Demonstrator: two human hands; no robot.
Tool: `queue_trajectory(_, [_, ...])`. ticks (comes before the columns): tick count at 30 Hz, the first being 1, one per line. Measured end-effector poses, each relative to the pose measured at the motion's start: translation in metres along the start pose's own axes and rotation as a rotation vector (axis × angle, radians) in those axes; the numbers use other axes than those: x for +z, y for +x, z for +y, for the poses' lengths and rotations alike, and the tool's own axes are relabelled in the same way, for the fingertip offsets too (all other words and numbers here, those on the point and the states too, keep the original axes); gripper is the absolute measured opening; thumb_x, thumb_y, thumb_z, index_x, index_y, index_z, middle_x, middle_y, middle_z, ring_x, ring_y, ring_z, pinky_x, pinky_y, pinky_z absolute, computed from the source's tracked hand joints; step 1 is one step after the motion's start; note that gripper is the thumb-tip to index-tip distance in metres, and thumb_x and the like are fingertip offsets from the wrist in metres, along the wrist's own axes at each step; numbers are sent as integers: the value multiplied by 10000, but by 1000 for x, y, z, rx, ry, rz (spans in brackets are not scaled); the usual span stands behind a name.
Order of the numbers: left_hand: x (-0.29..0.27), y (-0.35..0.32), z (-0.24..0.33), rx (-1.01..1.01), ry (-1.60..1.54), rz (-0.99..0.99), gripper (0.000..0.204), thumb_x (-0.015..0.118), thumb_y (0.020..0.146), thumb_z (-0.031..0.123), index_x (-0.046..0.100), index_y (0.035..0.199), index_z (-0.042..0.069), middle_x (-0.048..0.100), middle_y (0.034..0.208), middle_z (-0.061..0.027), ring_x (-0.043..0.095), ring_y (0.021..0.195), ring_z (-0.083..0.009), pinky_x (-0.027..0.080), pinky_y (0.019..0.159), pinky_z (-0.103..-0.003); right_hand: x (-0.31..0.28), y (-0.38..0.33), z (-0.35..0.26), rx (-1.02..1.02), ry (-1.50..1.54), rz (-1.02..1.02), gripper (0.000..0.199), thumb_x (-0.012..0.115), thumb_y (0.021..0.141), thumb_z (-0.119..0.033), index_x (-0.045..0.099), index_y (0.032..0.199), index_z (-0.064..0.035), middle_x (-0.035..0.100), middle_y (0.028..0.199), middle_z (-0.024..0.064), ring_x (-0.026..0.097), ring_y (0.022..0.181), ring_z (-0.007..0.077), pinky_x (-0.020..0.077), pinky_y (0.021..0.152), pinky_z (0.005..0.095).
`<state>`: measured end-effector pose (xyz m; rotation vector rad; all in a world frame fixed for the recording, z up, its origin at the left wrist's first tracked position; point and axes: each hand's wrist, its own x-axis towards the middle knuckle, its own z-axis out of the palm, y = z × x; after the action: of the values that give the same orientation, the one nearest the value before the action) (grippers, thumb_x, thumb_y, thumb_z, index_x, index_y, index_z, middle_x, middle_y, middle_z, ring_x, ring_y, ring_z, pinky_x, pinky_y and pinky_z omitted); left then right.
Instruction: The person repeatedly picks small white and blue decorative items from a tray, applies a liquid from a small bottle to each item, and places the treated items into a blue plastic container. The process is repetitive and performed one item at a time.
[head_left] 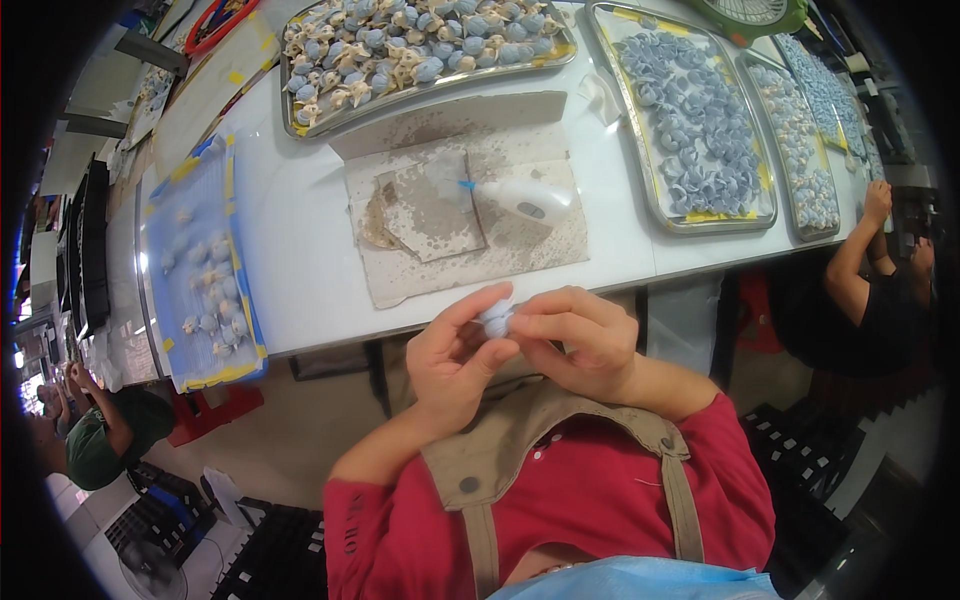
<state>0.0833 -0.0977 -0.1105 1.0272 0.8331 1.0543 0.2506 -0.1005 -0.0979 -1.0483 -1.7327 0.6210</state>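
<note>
My left hand (450, 352) and my right hand (580, 338) meet just over the table's front edge. Between their fingertips is a small pale-blue rounded piece (497, 318), gripped from both sides. Fingers cover part of it. Beyond them, a stained cardboard sheet (545, 262) lies on the white table, its far edge folded up. On it rest a smaller cardboard piece (440, 235) and a white squeeze bottle (522, 198) on its side, its blue tip pointing left.
A metal tray (425, 100) of blue-and-cream figures stands at the back. To the right are a tray (690, 222) of curved blue shells and a narrower tray (815, 232) of small parts. A blue-lined tray (205, 378) sits left. Other people sit at both sides.
</note>
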Motion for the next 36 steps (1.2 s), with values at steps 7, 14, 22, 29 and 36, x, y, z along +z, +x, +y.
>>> queue_trajectory(7, [-1,-2,0,30,145,14,332,664,825,83,575,1128,-21,583,873,7,451,660,-14,380,562,-157,-10,5,-3,9,-33,-103,219,717,656,25,668,858,-46,626,833,88,622,718,215,510,614,270])
queue_trajectory(14, [-7,-1,-2,125,-5,-90,346,639,834,77,526,1141,-37,559,1168,-178,556,1032,-206,438,883,-292,-9,14,17,143,312,-112,410,717,700,2,590,1086,-47,590,1004,100,584,889,195,483,754,285])
queue_trajectory(22, [-12,-2,10,42,115,-193,433,699,787,158,553,1158,-11,609,1092,-133,595,946,-162,475,808,-266,-12,16,12,593,890,-516,545,657,786,-31,440,1284,16,545,1210,120,532,1073,163,445,874,280])
queue_trajectory(29, [-13,-2,8,222,389,-219,370,703,781,234,620,1075,24,653,967,-113,638,805,-176,489,680,-247,-16,15,8,493,784,-524,459,659,783,-28,513,1214,25,589,1152,115,561,1042,163,450,869,266])
queue_trajectory(36, [0,3,5,259,380,-193,318,692,794,226,635,1045,38,663,927,-103,639,754,-171,481,644,-236,-22,9,12,483,812,-482,439,664,774,-24,531,1189,33,595,1142,128,565,1040,167,452,871,280])
